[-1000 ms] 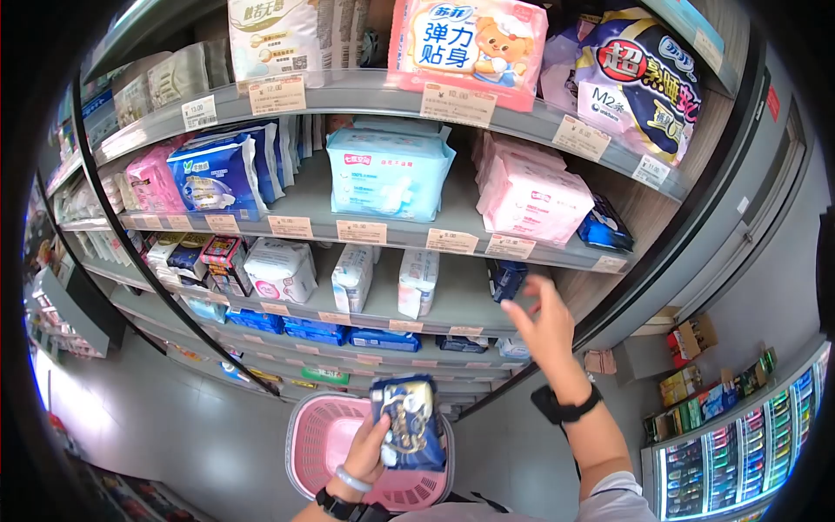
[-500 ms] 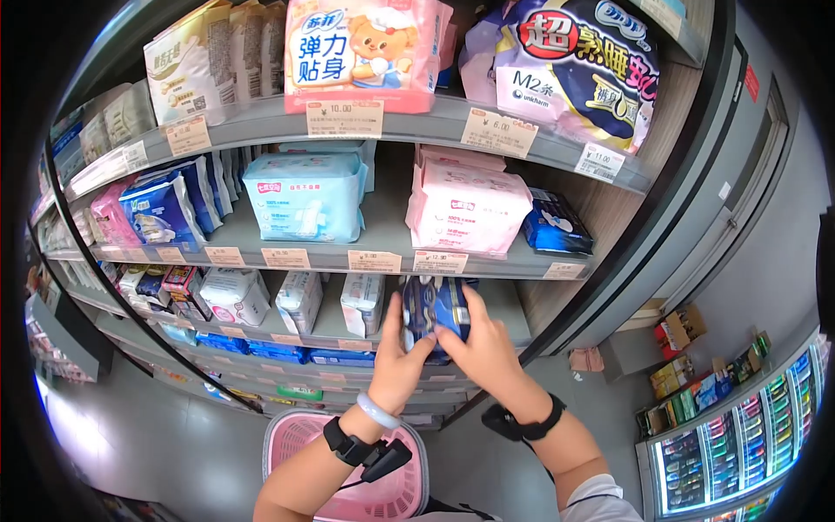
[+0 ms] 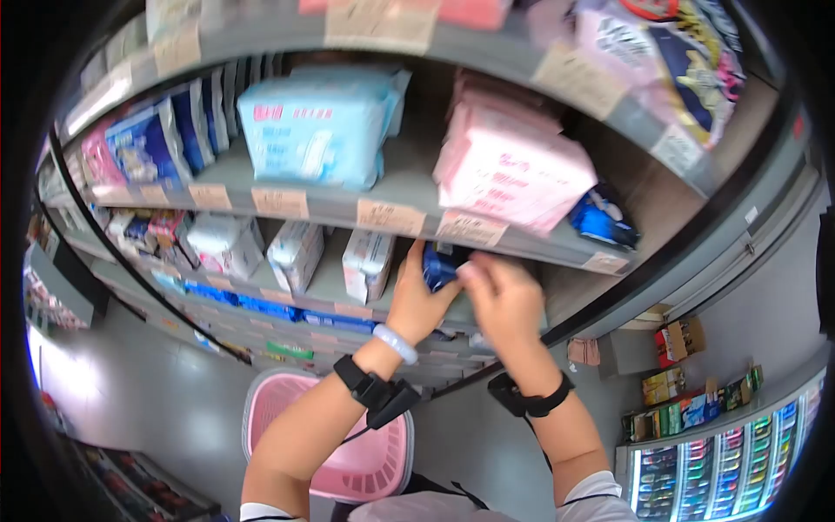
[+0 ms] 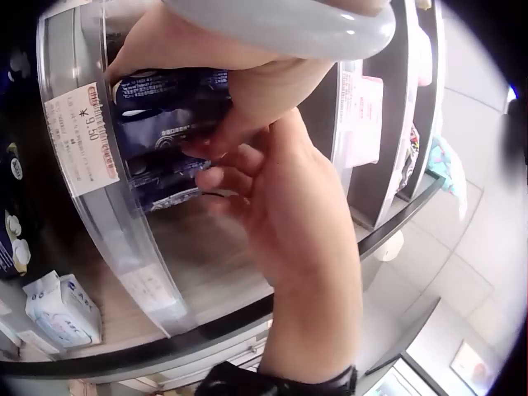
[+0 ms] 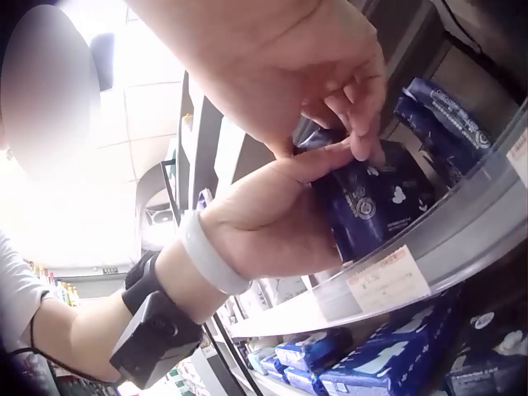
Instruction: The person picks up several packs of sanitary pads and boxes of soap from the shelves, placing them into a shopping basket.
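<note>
A: What is the left hand point(image 3: 416, 300) doing?

B: It grips a dark blue pack point(image 5: 367, 206). The thumb goes across the front, and the hand wraps round the side.

A: And the right hand point(image 3: 509, 300)?

B: It is close up against the left one, at the pack's edge. Its fingers are curled in — but whether they pinch the pack or just touch it is hard to tell. That hand is blurry from the head camera.

A: Where is the pack?

B: At the front of a shelf, right behind the clear shelf edge point(image 5: 470, 235). A price tag point(image 5: 388, 279) is just below it.

A: How are the arms?

B: Both reach forward and lean in, so the hands meet at the pack. The left wrist has a pale bracelet point(image 3: 396, 343) and a black strap point(image 3: 352, 376). The right wrist has a black band point(image 3: 552, 400) too.

A: What is around the hands?

B: White packs point(image 3: 367, 261) stand to the left on the same shelf. Pink packs point(image 3: 517, 170) sit one shelf up. A pink basket point(image 3: 252, 418) is down low, partly under the left arm.
</note>
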A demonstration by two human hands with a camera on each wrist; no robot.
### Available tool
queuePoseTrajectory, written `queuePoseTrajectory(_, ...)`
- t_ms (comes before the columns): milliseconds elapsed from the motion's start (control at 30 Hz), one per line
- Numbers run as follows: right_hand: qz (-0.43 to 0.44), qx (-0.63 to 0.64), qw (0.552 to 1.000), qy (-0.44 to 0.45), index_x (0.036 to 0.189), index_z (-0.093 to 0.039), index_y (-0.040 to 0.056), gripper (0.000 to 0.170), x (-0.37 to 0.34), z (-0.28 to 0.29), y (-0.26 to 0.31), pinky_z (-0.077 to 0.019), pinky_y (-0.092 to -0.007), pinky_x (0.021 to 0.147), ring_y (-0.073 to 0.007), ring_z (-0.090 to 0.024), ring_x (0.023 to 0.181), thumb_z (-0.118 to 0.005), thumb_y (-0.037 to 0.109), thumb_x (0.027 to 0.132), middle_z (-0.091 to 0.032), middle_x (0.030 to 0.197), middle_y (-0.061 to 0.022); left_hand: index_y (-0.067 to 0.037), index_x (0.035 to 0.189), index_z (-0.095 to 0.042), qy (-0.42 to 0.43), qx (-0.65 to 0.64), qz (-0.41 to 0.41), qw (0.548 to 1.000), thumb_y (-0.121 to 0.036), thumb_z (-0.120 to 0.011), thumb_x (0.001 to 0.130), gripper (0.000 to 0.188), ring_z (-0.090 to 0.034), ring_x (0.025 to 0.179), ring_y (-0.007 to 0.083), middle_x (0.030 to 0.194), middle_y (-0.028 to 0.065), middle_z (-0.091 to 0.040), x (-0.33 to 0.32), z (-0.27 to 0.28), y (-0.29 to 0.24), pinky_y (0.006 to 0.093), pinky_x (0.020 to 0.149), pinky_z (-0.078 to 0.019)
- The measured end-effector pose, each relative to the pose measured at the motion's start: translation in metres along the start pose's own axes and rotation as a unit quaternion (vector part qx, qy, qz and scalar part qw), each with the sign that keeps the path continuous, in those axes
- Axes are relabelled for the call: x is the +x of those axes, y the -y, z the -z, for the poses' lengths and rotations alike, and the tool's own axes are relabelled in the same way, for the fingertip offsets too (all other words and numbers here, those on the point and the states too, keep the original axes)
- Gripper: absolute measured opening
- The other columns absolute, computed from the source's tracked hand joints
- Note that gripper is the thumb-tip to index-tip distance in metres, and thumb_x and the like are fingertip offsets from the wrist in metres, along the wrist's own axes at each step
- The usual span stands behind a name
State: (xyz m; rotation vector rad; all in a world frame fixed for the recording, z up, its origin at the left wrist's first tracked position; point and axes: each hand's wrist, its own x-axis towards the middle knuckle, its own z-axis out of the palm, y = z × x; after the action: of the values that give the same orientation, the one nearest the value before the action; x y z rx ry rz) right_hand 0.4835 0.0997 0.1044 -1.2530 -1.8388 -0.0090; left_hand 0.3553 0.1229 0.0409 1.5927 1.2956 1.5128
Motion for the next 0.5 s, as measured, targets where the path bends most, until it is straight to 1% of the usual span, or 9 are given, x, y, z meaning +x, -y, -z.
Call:
queuePoseTrajectory(33, -0.007, -0.011, 0.999, -0.029, 0.094, -0.064, 0.0032, 0.03, 0.003, 0.004, -0.008, -0.0483, -0.0355, 0.066, -0.0313, -0.061, 0.079, -0.063, 0.029, 0.078, -0.063, 0.087, -0.0169, 0.006, 0.131, -0.027, -0.011, -0.003, 0.004, 1.0, -0.021, -0.072, 0.07, 0.081, -0.049, 0.11, 0.0271, 0.119, 0.0232, -0.048, -0.001, -0.001, 0.001, 0.0327, 0.093, -0.0373)
queuePoseTrajectory(67, -0.032, 0.002, 0.998, -0.049, 0.098, -0.062, 0.0026, 0.031, 0.005, 0.003, -0.018, -0.0475, -0.0352, 0.067, -0.0281, -0.06, 0.08, -0.063, 0.027, 0.079, -0.062, 0.091, -0.017, 0.005, 0.13, -0.029, -0.015, -0.008, 0.006, 1.0, -0.018, -0.07, 0.072, 0.075, -0.048, 0.111, 0.0291, 0.119, 0.0242, -0.047, -0.001, 0.0, -0.004, 0.0331, 0.094, -0.0361)
queuePoseTrajectory(100, -0.056, 0.011, 0.996, -0.07, 0.102, -0.061, 0.002, 0.032, 0.008, 0.001, -0.029, -0.0466, -0.035, 0.067, -0.0249, -0.06, 0.081, -0.063, 0.025, 0.079, -0.061, 0.096, -0.0171, 0.005, 0.129, -0.03, -0.027, -0.016, -0.013, 0.999, -0.015, -0.069, 0.072, 0.072, -0.048, 0.11, 0.0317, 0.118, 0.0253, -0.048, 0.0, -0.001, -0.003, 0.0338, 0.094, -0.0365)
queuePoseTrajectory(167, -0.13, 0.095, 0.987, -0.031, 0.11, -0.056, 0.0013, 0.037, 0.012, -0.007, -0.046, -0.0443, -0.0323, 0.071, -0.0186, -0.057, 0.088, -0.061, 0.025, 0.082, -0.059, 0.104, -0.0148, 0.004, 0.129, -0.03, -0.033, -0.012, -0.018, 0.999, -0.01, -0.067, 0.07, 0.071, -0.048, 0.11, 0.0349, 0.116, 0.0264, -0.048, 0.003, -0.004, -0.002, 0.0347, 0.093, -0.0367)
queuePoseTrajectory(233, -0.196, 0.214, 0.957, 0.025, 0.12, -0.048, 0.0009, 0.047, 0.012, -0.017, -0.068, -0.0412, -0.0287, 0.077, -0.0153, -0.052, 0.1, -0.059, 0.029, 0.084, -0.057, 0.112, -0.0122, 0.002, 0.13, -0.03, -0.039, -0.022, -0.001, 0.999, -0.006, -0.066, 0.069, 0.071, -0.047, 0.11, 0.0378, 0.115, 0.0278, -0.048, 0.005, -0.011, 0.005, 0.036, 0.094, -0.0364)
queuePoseTrajectory(267, -0.287, 0.227, 0.925, 0.103, 0.134, -0.032, 0.0008, 0.067, 0.016, -0.01, -0.055, -0.037, -0.0376, 0.089, -0.0209, -0.04, 0.12, -0.056, 0.039, 0.084, -0.041, 0.132, -0.0128, 0.001, 0.13, -0.03, -0.055, -0.021, -0.037, 0.998, -0.005, -0.065, 0.069, 0.071, -0.046, 0.111, 0.039, 0.116, 0.028, -0.048, 0.006, -0.016, 0.008, 0.0368, 0.094, -0.0362)
queuePoseTrajectory(300, -0.313, 0.246, 0.912, 0.096, 0.132, -0.033, -0.0013, 0.068, 0.015, -0.013, -0.055, -0.0374, -0.0394, 0.089, -0.0216, -0.04, 0.12, -0.056, 0.042, 0.084, -0.042, 0.13, -0.0134, 0.001, 0.131, -0.029, -0.05, -0.008, -0.023, 0.998, -0.004, -0.065, 0.069, 0.072, -0.046, 0.111, 0.0386, 0.117, 0.0276, -0.047, 0.006, -0.018, 0.01, 0.0367, 0.095, -0.0362)
queuePoseTrajectory(367, -0.327, 0.262, 0.903, 0.099, 0.131, -0.034, -0.0015, 0.067, 0.012, -0.02, -0.057, -0.0388, -0.0401, 0.088, -0.0208, -0.044, 0.113, -0.055, 0.042, 0.084, -0.046, 0.123, -0.0125, 0.001, 0.132, -0.028, -0.047, -0.022, -0.021, 0.998, -0.003, -0.064, 0.069, 0.073, -0.047, 0.111, 0.0374, 0.118, 0.0277, -0.046, 0.009, -0.022, 0.011, 0.0359, 0.094, -0.0368)
queuePoseTrajectory(500, -0.33, 0.297, 0.89, 0.107, 0.13, -0.034, -0.0026, 0.069, 0.009, -0.028, -0.059, -0.0405, -0.0364, 0.085, -0.0225, -0.044, 0.115, -0.055, 0.044, 0.083, -0.045, 0.126, -0.0163, 0.001, 0.133, -0.027, -0.043, -0.042, 0.005, 0.998, -0.003, -0.064, 0.069, 0.074, -0.048, 0.11, 0.0344, 0.119, 0.027, -0.046, 0.016, -0.029, 0.012, 0.0336, 0.094, -0.0376)
